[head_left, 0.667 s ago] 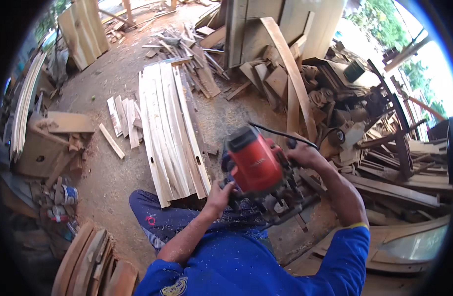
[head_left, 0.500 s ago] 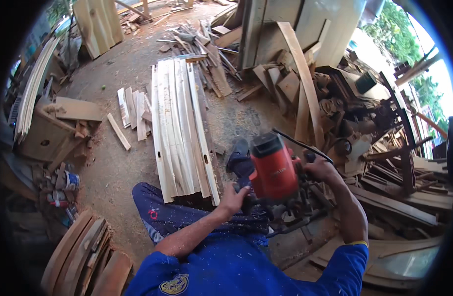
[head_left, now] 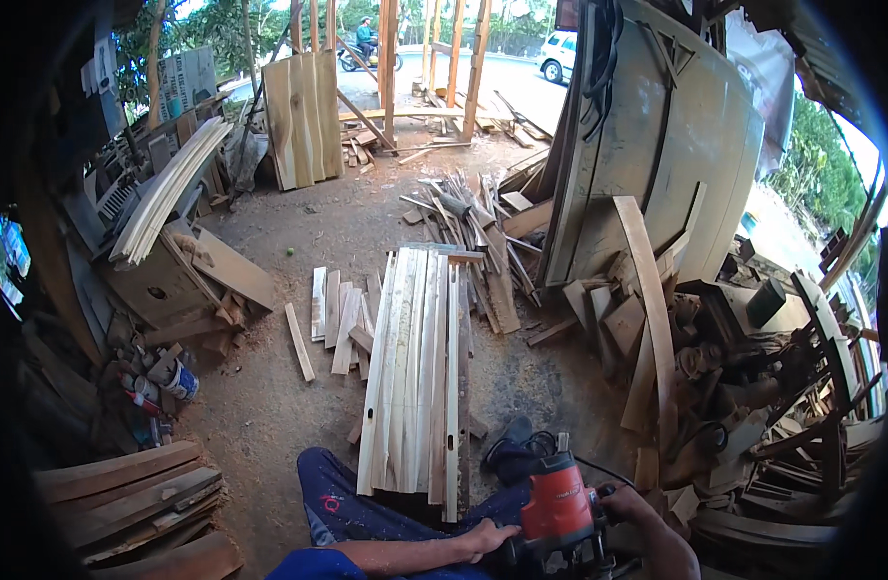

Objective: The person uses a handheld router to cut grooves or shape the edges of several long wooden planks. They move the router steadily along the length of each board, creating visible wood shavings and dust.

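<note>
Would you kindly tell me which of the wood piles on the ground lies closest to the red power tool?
The row of long pale planks laid side by side, its near end just left of the red power tool; the other piles lie farther off.

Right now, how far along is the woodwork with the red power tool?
Looks done: long pale boards lie side by side on the ground, some with slots cut near their ends. In hand: the left hand and right hand hold the red router at the lap; the piece beneath it is hidden. Possibly left: short planks beside the boards, though I cannot tell whether they are worked.
</note>
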